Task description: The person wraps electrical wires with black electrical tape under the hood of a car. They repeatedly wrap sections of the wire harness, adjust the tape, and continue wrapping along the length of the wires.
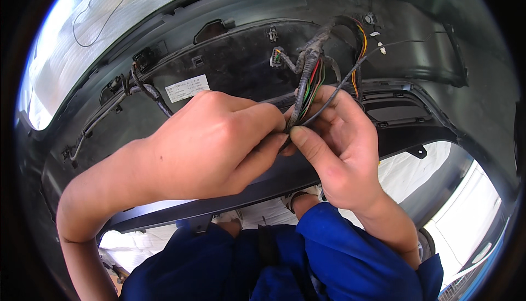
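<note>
A wiring harness [305, 81], partly wrapped in grey-black tape with loose red, green, brown and black wires, hangs over the inner side of a black car bumper cover [242, 62]. My left hand [224, 140] pinches its lower end between thumb and forefinger. Close beside it, my right hand [341, 149] grips the same bundle, thumb in front and fingers curled behind. A thin black cable [349, 73] runs from my right thumb up to the upper right. The fingers hide the exact spot being held. A small multi-pin connector [276, 57] dangles from a harness branch.
A white printed label [188, 88] is stuck on the bumper. Another taped wire branch [154, 95] runs along the left side to a black connector [143, 57]. A white bulb-like piece [382, 48] sits at upper right. Below is a mounting tab [418, 152] beside an opening.
</note>
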A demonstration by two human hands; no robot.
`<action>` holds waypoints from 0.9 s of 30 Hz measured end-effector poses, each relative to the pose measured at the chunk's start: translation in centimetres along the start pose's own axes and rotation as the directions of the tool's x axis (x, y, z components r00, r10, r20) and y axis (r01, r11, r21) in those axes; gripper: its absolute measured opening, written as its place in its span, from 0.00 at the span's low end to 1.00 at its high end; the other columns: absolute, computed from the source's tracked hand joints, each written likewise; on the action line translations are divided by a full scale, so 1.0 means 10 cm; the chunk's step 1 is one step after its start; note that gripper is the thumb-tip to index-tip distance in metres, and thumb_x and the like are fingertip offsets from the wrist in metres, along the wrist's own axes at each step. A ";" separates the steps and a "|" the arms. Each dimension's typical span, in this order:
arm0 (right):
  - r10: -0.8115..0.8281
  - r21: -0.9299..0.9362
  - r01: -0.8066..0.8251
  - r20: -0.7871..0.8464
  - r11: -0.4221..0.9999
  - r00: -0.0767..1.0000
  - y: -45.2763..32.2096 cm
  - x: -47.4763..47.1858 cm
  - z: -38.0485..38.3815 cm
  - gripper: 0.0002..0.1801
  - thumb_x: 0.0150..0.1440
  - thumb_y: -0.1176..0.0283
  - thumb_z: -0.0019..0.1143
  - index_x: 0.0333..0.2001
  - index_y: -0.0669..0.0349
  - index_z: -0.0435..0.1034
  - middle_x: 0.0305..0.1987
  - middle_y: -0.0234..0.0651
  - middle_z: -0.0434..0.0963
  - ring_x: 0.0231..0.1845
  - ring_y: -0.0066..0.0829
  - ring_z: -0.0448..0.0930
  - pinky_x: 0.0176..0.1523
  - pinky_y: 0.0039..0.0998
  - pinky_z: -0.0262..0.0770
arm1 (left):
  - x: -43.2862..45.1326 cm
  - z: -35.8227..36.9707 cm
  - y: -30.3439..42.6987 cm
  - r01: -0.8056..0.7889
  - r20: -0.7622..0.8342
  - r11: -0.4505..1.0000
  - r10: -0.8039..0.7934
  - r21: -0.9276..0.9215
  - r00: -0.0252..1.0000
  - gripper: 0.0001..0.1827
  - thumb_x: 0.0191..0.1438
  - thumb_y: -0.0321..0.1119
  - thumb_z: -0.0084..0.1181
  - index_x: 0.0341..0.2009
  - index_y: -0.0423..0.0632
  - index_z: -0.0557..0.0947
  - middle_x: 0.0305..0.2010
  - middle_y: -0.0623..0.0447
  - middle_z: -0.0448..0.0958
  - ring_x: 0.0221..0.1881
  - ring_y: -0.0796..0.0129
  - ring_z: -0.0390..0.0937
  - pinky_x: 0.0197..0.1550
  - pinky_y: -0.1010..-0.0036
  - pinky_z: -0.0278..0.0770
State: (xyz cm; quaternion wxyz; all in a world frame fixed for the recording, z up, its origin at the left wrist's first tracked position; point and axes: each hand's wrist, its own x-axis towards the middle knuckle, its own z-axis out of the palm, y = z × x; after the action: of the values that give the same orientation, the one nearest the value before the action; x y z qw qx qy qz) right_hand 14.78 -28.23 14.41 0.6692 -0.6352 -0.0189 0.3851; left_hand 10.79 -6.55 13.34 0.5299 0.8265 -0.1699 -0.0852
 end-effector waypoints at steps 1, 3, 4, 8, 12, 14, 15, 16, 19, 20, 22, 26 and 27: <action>0.004 -0.020 -0.004 0.007 1.000 1.000 0.01 0.00 -0.01 0.22 0.68 0.83 0.56 0.64 0.73 0.64 0.52 0.43 0.80 0.49 0.29 0.83 0.50 0.30 0.86 | 0.00 -0.04 0.00 -0.007 0.066 1.000 0.006 0.012 0.998 0.06 0.54 0.23 0.65 0.37 0.38 0.84 0.23 0.45 0.80 0.22 0.52 0.81 0.27 0.64 0.77; 0.021 -0.016 -0.021 0.027 1.000 0.999 0.01 0.00 -0.04 0.22 0.67 0.83 0.56 0.64 0.74 0.64 0.52 0.44 0.81 0.49 0.29 0.83 0.50 0.31 0.86 | 0.02 -0.08 0.02 -0.003 0.090 0.997 -0.004 0.078 0.996 0.06 0.54 0.23 0.66 0.36 0.38 0.84 0.23 0.45 0.80 0.22 0.52 0.80 0.26 0.65 0.77; 0.020 -0.032 -0.019 0.038 0.999 0.999 0.00 0.00 -0.05 0.23 0.67 0.83 0.56 0.65 0.74 0.64 0.52 0.44 0.81 0.50 0.29 0.83 0.51 0.31 0.86 | 0.03 -0.10 0.03 -0.006 0.099 0.992 -0.007 0.125 0.995 0.06 0.54 0.24 0.66 0.36 0.39 0.84 0.23 0.45 0.80 0.22 0.52 0.80 0.26 0.66 0.76; -0.023 -0.084 0.028 0.060 0.996 0.998 -0.03 -0.01 -0.09 0.24 0.67 0.84 0.57 0.65 0.75 0.64 0.53 0.45 0.81 0.50 0.31 0.84 0.52 0.31 0.85 | 0.08 -0.20 0.06 0.191 0.165 0.979 -0.176 -0.074 0.970 0.07 0.56 0.27 0.69 0.36 0.39 0.84 0.23 0.48 0.80 0.22 0.63 0.80 0.26 0.70 0.77; -0.057 -0.093 0.059 0.028 0.994 0.998 -0.04 -0.07 -0.06 0.24 0.66 0.85 0.58 0.65 0.76 0.64 0.53 0.46 0.81 0.50 0.31 0.84 0.53 0.32 0.85 | 0.13 -0.21 0.14 0.408 0.125 0.847 -0.389 -0.341 0.913 0.09 0.58 0.29 0.70 0.38 0.38 0.84 0.27 0.54 0.82 0.27 0.75 0.80 0.30 0.77 0.78; -0.063 -0.112 0.067 0.034 0.991 0.997 -0.02 -0.09 -0.03 0.25 0.66 0.86 0.59 0.65 0.76 0.64 0.54 0.47 0.81 0.50 0.31 0.84 0.53 0.32 0.85 | 0.14 -0.22 0.17 0.464 0.118 0.794 -0.457 -0.394 0.882 0.09 0.59 0.27 0.69 0.40 0.38 0.83 0.32 0.57 0.82 0.31 0.80 0.78 0.34 0.81 0.78; -0.068 -0.113 0.073 0.043 0.991 0.997 -0.02 -0.10 -0.02 0.25 0.66 0.87 0.59 0.65 0.76 0.64 0.54 0.47 0.81 0.49 0.31 0.84 0.53 0.32 0.85 | 0.15 -0.22 0.18 0.489 0.138 0.793 -0.473 -0.365 0.870 0.09 0.59 0.27 0.69 0.40 0.38 0.83 0.32 0.56 0.81 0.32 0.80 0.78 0.34 0.82 0.78; -0.101 -0.134 0.105 0.037 0.985 0.994 0.00 -0.09 -0.01 0.25 0.65 0.87 0.60 0.64 0.76 0.64 0.52 0.46 0.81 0.48 0.30 0.85 0.52 0.32 0.86 | 0.16 -0.22 0.18 0.504 0.151 0.794 -0.482 -0.342 0.863 0.09 0.59 0.27 0.69 0.40 0.37 0.83 0.32 0.56 0.81 0.32 0.80 0.78 0.34 0.82 0.78; -0.171 -0.158 0.175 0.041 0.972 0.985 0.03 -0.08 -0.01 0.24 0.64 0.88 0.62 0.62 0.75 0.65 0.48 0.44 0.82 0.46 0.29 0.87 0.50 0.30 0.88 | 0.16 -0.19 0.17 0.486 0.145 0.820 -0.464 -0.302 0.874 0.09 0.58 0.26 0.69 0.41 0.37 0.83 0.33 0.56 0.81 0.32 0.80 0.77 0.34 0.82 0.78; -0.173 -0.158 0.177 0.039 0.971 0.984 0.04 -0.09 -0.01 0.25 0.63 0.88 0.62 0.62 0.75 0.65 0.48 0.44 0.82 0.46 0.29 0.87 0.50 0.31 0.89 | 0.16 -0.18 0.17 0.470 0.137 0.833 -0.450 -0.294 0.883 0.10 0.58 0.26 0.69 0.42 0.37 0.83 0.33 0.56 0.80 0.32 0.80 0.77 0.34 0.82 0.78; -0.188 -0.153 0.189 0.027 0.970 0.982 0.06 -0.10 0.00 0.25 0.63 0.88 0.63 0.62 0.76 0.65 0.47 0.44 0.82 0.46 0.29 0.87 0.50 0.31 0.89 | 0.17 -0.18 0.18 0.488 0.157 0.799 -0.463 -0.353 0.872 0.10 0.57 0.26 0.68 0.42 0.36 0.84 0.33 0.56 0.81 0.32 0.80 0.77 0.34 0.82 0.78; -0.266 -0.229 0.269 0.045 0.935 0.963 0.12 -0.10 0.00 0.25 0.62 0.89 0.63 0.62 0.76 0.66 0.47 0.45 0.83 0.46 0.29 0.87 0.49 0.30 0.88 | 0.19 -0.21 0.25 0.644 0.215 0.723 -0.607 -0.248 0.765 0.10 0.56 0.27 0.67 0.40 0.35 0.84 0.29 0.55 0.80 0.31 0.78 0.77 0.33 0.80 0.77; -0.276 -0.272 0.283 0.064 0.920 0.959 0.13 -0.11 -0.01 0.25 0.62 0.90 0.63 0.61 0.77 0.67 0.47 0.45 0.83 0.46 0.29 0.87 0.49 0.30 0.88 | 0.19 -0.21 0.28 0.662 0.242 0.718 -0.618 -0.216 0.748 0.09 0.55 0.27 0.67 0.38 0.34 0.84 0.28 0.55 0.80 0.30 0.78 0.77 0.33 0.79 0.77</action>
State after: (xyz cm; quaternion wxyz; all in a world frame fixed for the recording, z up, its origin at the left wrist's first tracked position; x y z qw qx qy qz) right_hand 13.45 -28.98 13.79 0.6210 -0.7091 -0.1714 0.2867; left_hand 12.70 -6.51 16.85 0.5671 0.7386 0.1013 -0.3503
